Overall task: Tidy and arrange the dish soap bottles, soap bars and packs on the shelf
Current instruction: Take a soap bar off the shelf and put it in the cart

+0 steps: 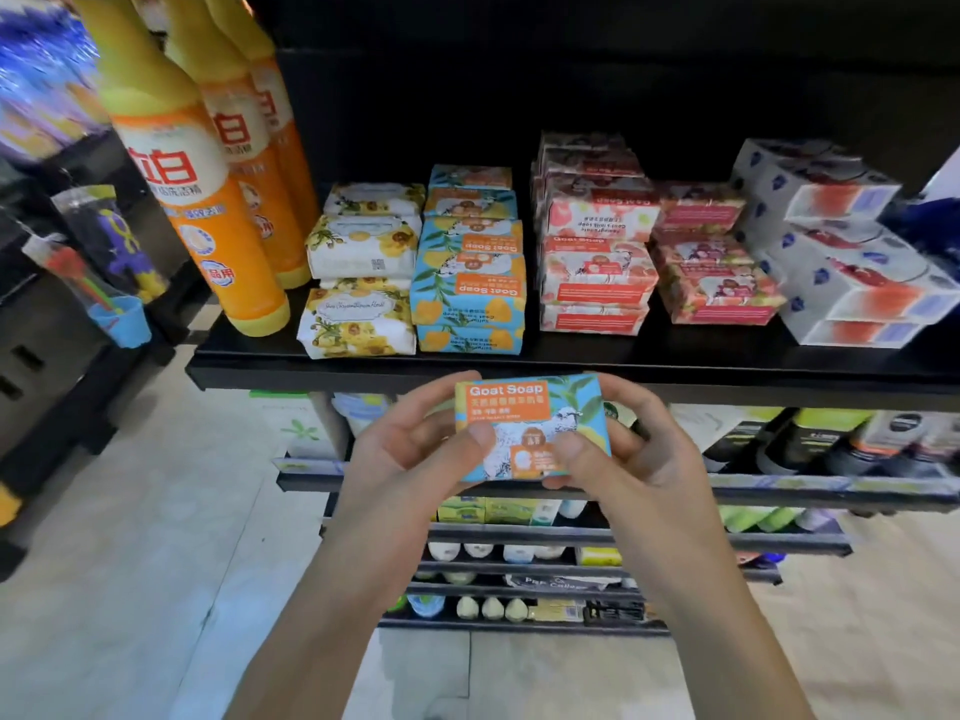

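Blue Goat Soap bar pinched by left hand and right hand, before black shelf of soaps

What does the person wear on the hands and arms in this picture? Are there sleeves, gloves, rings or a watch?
Nothing worn shows. The left hand and the right hand are bare, without gloves or visible rings. The left forearm and the right forearm are bare too: no sleeve, watch or bracelet down to the picture's bottom edge.
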A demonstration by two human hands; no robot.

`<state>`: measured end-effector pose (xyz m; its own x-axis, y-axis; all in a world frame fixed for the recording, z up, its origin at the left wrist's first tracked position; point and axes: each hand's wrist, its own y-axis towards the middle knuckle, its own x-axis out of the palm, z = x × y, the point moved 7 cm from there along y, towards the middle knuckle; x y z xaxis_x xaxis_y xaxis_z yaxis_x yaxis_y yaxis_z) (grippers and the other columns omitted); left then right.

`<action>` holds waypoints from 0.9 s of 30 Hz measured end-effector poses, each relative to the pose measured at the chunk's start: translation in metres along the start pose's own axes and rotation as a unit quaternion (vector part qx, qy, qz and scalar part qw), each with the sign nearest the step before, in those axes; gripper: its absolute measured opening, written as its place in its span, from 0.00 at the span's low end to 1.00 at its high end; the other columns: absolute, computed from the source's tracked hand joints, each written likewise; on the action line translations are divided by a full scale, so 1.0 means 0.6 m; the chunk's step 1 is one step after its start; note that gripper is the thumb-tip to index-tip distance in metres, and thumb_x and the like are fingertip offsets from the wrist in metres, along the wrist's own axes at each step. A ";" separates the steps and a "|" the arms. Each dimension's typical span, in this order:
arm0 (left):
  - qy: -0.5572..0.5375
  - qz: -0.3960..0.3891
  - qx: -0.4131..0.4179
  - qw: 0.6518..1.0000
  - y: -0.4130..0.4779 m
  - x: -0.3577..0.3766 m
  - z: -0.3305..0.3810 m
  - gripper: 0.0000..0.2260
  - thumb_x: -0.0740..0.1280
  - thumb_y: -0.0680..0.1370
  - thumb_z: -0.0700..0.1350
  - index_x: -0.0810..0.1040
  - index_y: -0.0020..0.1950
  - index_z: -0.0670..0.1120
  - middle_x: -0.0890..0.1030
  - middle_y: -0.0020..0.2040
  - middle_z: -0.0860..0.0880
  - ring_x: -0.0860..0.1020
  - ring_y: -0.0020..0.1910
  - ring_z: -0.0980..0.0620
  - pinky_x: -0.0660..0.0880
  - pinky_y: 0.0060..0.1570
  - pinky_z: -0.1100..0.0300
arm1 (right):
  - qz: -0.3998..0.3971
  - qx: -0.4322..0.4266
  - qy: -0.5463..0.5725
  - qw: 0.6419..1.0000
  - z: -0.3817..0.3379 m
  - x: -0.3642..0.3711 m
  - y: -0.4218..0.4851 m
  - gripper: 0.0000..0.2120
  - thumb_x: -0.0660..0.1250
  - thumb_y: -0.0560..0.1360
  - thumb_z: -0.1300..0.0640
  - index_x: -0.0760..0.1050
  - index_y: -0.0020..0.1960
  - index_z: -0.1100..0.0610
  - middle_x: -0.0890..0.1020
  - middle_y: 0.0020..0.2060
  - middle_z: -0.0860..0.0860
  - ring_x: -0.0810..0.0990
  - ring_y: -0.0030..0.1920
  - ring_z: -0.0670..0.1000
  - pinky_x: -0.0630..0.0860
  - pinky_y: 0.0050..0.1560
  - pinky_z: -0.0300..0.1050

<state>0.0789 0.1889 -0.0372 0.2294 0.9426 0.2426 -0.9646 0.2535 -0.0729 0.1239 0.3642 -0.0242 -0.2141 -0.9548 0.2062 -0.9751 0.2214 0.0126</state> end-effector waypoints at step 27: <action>-0.127 -0.095 -0.176 0.972 0.018 0.039 -0.040 0.29 0.65 0.76 0.57 0.75 0.69 0.38 0.81 0.64 0.35 0.83 0.56 0.40 0.83 0.44 0.54 | -0.052 0.002 -0.005 0.999 0.002 -0.035 0.030 0.23 0.78 0.70 0.59 0.80 0.64 0.50 0.86 0.53 0.55 0.85 0.56 0.55 0.83 0.48 0.48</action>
<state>0.0771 0.2187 -0.0555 0.3160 0.7994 0.5110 -0.7932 0.5181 -0.3200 0.1107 0.3878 -0.0296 -0.1126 -0.9745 0.1940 -0.9923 0.1204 0.0293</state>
